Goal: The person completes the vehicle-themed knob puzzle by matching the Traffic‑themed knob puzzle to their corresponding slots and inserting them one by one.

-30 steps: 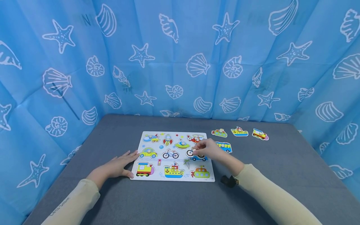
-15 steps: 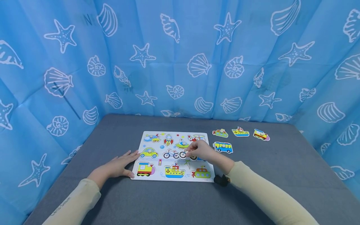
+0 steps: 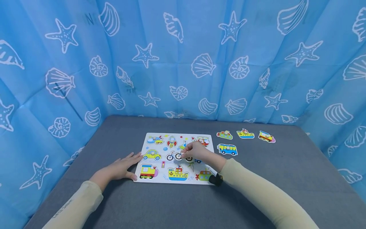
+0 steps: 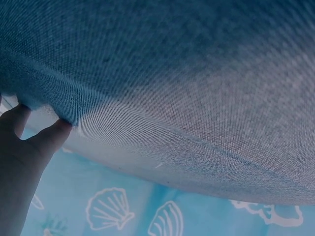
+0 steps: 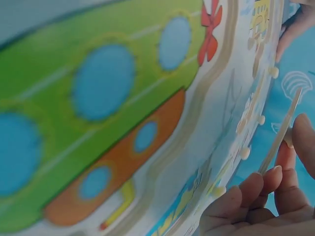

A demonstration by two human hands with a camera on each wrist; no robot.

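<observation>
My right hand [image 3: 198, 152] pinches a bicycle puzzle piece [image 3: 178, 156] by its knob, over the middle of a white vehicle puzzle board [image 3: 163, 174]. The piece partly overlaps the board's printed bicycle [image 3: 170, 156]. In the right wrist view the piece [image 5: 279, 135] is seen edge-on, tilted, above the board's surface. My left hand [image 3: 118, 167] rests at the board's left edge with fingers extended, fingertips near the car piece [image 3: 152, 155]. The left wrist view shows only part of that hand [image 4: 27, 157] and grey cloth.
Right of the board lie loose knobbed pieces: a submarine [image 3: 224, 135], a ship [image 3: 245, 133], a train [image 3: 267, 136] and a bus [image 3: 227, 149]. Knobbed pieces such as the rocket [image 3: 172, 142] sit in the board's upper part. A blue curtain [image 3: 177, 63] hangs behind the grey table [image 3: 160, 203].
My right hand has moved left across the board with the bicycle piece, from over the printed bus towards the printed bicycle. The left hand stays at the board's edge.
</observation>
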